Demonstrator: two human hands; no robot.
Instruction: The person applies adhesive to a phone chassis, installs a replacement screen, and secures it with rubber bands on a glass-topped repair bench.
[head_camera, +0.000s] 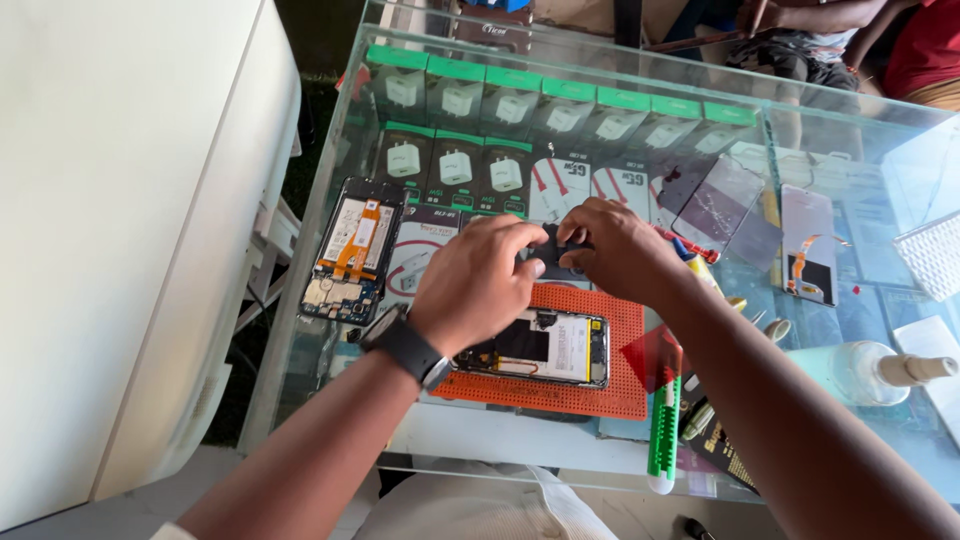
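Nearest the lens, two bare forearms, reaching forward over a glass counter (300, 380). On the left wrist, a black watch (405, 347). Left hand (473, 282) curled, fingertips pinched on the near edge of a small dark part (553, 252); right hand (618, 245) closed on the same part from the other side, thumb and fingers wrapped over its top. Between the two hands and mostly hidden by them, that dark part, held up above the counter and just beyond the far edge of an orange mat (610, 385). Below the hands, lying flat on the mat, an opened phone (545, 349) with its back off, pale battery showing. Left of the left hand and well apart, a second opened phone (355, 250) with an orange ribbon cable down its middle. Right of the right hand, a cracked screen panel (718, 203) and, farther right, another panel (808, 243) with an orange cable. By the right forearm, a green and white tool (663, 440) at the mat's right edge, and a clear bottle (865, 372) lying on its side. Under the glass, rows of boxed chargers (505, 105). At the far top right, parts of other people beyond the counter.
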